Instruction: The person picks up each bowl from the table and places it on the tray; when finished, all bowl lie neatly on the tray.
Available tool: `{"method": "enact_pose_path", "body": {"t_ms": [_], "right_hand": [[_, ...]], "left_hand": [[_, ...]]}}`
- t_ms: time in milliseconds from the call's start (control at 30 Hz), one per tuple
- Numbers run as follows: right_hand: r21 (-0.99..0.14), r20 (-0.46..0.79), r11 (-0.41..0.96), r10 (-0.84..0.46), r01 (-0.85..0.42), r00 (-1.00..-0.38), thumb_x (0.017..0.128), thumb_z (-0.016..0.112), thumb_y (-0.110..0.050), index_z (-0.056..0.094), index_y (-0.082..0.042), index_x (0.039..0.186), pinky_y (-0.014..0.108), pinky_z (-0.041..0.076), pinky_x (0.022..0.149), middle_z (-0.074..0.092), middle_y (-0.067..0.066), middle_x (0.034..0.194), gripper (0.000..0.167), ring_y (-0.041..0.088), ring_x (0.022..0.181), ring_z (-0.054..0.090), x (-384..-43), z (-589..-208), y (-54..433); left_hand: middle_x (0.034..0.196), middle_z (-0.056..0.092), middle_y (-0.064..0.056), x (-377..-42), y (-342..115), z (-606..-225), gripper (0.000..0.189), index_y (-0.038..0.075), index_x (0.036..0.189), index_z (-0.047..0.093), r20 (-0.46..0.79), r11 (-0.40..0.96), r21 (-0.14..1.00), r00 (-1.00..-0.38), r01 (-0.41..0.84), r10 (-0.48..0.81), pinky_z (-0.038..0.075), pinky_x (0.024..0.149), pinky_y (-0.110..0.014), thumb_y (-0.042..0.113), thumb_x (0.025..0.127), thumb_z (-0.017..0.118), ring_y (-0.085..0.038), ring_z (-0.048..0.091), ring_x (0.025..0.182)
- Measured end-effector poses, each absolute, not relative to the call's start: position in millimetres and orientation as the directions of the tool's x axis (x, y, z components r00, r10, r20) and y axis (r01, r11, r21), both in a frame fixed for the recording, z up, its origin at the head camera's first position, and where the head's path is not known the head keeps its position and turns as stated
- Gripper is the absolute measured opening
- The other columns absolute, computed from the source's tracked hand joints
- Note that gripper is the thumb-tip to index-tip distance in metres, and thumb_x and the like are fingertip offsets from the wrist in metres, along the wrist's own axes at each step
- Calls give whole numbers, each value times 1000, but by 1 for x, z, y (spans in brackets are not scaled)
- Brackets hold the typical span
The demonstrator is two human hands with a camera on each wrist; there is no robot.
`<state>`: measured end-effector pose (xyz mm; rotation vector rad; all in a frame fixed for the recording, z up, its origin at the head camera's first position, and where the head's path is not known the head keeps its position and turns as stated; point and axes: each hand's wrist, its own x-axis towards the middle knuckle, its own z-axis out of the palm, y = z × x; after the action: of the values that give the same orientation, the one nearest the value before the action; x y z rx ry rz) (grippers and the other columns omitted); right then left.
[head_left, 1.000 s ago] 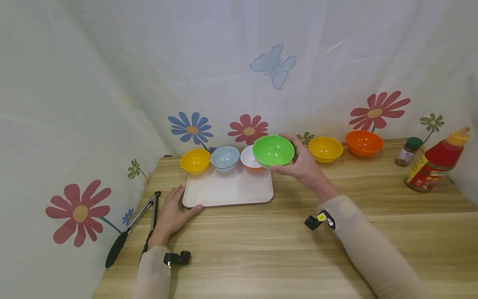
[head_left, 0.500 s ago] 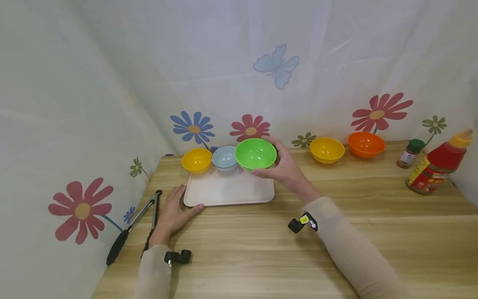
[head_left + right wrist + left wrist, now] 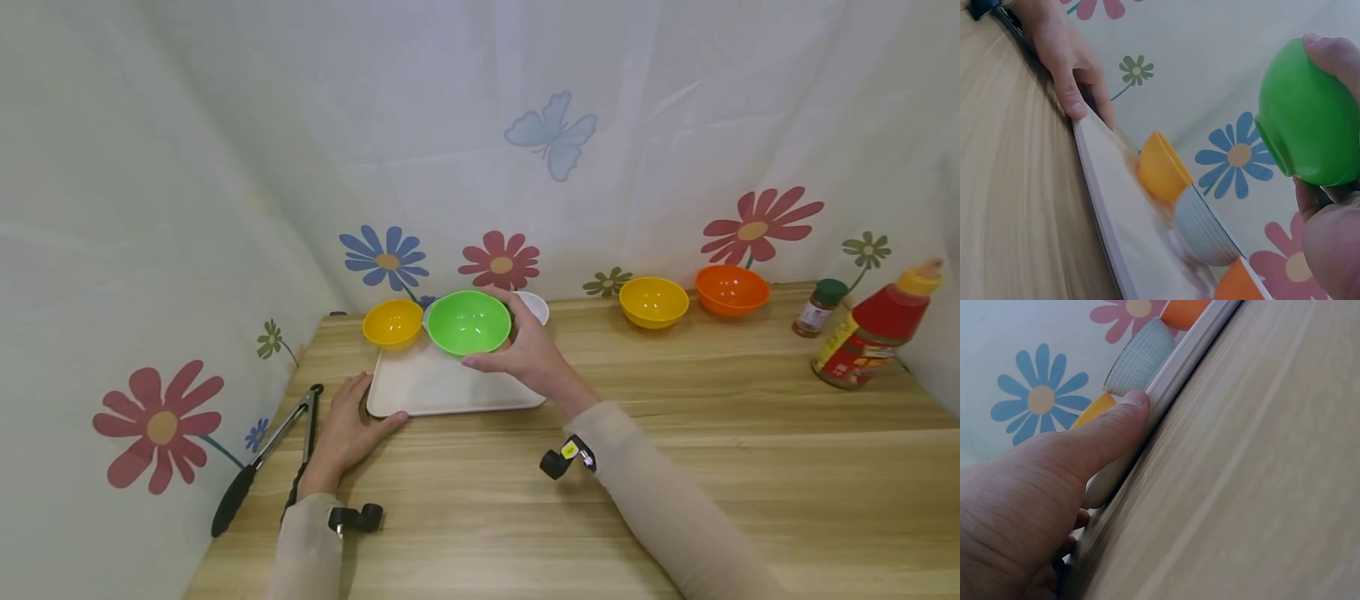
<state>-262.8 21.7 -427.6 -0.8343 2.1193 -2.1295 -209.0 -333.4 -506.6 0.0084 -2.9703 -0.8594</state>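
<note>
My right hand grips a green bowl by its right side, thumb at the near side and fingers behind, held up over the white tray. A yellow bowl stands at the tray's back left. Beside it the light blue bowl is mostly covered by the green one in the head view. A bowl with an orange outside and white inside follows, partly behind my right hand. My left hand rests at the tray's front left corner, thumb along the front rim, other fingers along the left side.
Black-handled tongs lie left of my left hand. Toward the back right stand another yellow bowl and an orange bowl. Farther right are a green-capped spice jar and a red sauce bottle. A flowered curtain hangs behind.
My right hand has carried the green bowl leftward, from over the orange-and-white bowl to in front of the light blue one. The left hand has stayed at the tray corner.
</note>
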Motion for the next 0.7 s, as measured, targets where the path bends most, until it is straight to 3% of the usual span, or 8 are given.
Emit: {"method": "enact_pose_path", "body": {"t_ms": [167,367,700], "right_hand": [[-938,338,-61,-390,-342,-857,83,101,-18,40,-22,167,46,58,118,51,0,161,104,28,144,54,-260,-432,4],[-941,330,-75,-425,-330,-843,84,100,-15,36,-18,170,45,53,123,51,2,162,107,29,144,56,-257,-439,-13],[-946,317,-76,-415,-315,-853,83,101,-18,38,-14,167,42,55,121,53,4,159,105,27,140,58,-255,-445,-41]], "left_hand": [[181,25,-28,-209,-333,-507,113,4,173,35,47,848,530,-999,11,-17,15,136,-72,70,93,82,-53,12,169],[181,25,-28,-208,-333,-506,112,5,173,35,49,850,526,-999,12,-16,15,136,-73,69,93,82,-52,12,169],[181,25,-27,-208,-332,-507,115,5,173,35,52,851,525,-999,16,-13,15,135,-74,72,92,81,-52,12,170]]}}
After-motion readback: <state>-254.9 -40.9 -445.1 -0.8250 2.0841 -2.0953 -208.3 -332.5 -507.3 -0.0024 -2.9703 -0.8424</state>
